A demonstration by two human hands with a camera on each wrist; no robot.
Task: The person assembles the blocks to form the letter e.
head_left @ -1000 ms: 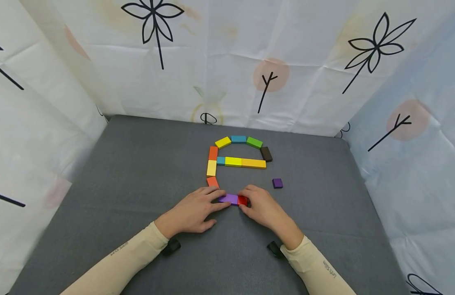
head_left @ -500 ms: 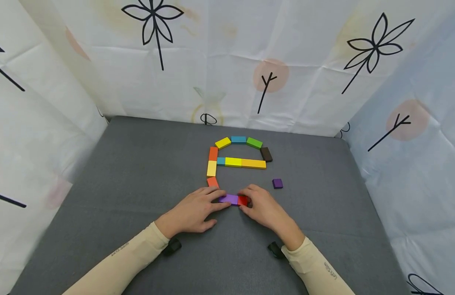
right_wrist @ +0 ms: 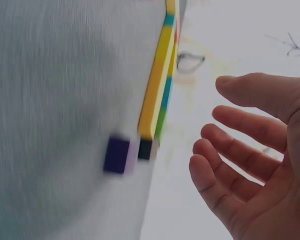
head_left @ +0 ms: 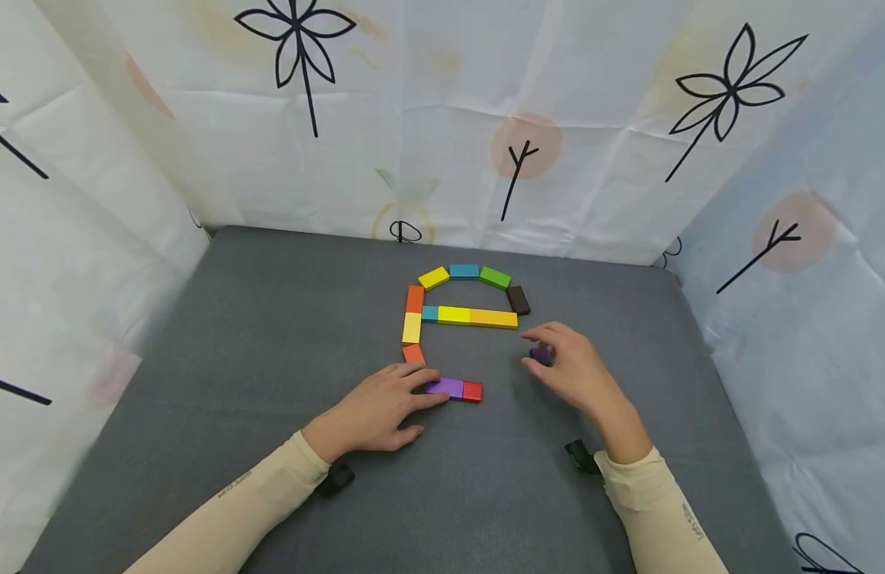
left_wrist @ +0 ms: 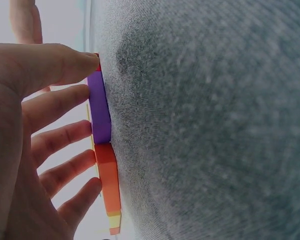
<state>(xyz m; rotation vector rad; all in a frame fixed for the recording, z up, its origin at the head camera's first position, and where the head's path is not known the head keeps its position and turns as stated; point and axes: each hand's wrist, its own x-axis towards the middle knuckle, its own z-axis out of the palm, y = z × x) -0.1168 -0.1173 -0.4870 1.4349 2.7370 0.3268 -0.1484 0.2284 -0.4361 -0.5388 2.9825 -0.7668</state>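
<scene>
My left hand (head_left: 371, 408) lies with extended fingers across a light purple block (head_left: 450, 388) and reaches the orange block (head_left: 412, 354) behind it. In the left wrist view its fingertips touch the purple block (left_wrist: 100, 107) and the orange block (left_wrist: 108, 175). A small red block (head_left: 473, 391) adjoins the purple one's right end. Over a small dark purple block (head_left: 540, 355), my right hand (head_left: 580, 373) hovers with fingers and thumb spread, partly covering it. The right wrist view puts that dark purple block (right_wrist: 117, 155) apart from the fingers.
Behind the hands, coloured blocks form a curve: cream (head_left: 411, 328), orange-red (head_left: 414, 299), yellow (head_left: 434, 277), blue (head_left: 464, 272), green (head_left: 495, 277) and dark brown (head_left: 517, 300). A straight row ending in an amber block (head_left: 493, 319) crosses it. White printed cloth (head_left: 442, 159) borders the grey table (head_left: 285, 319).
My right hand has let go of the red block and moved right and farther back to the dark purple block. The left hand stays in place.
</scene>
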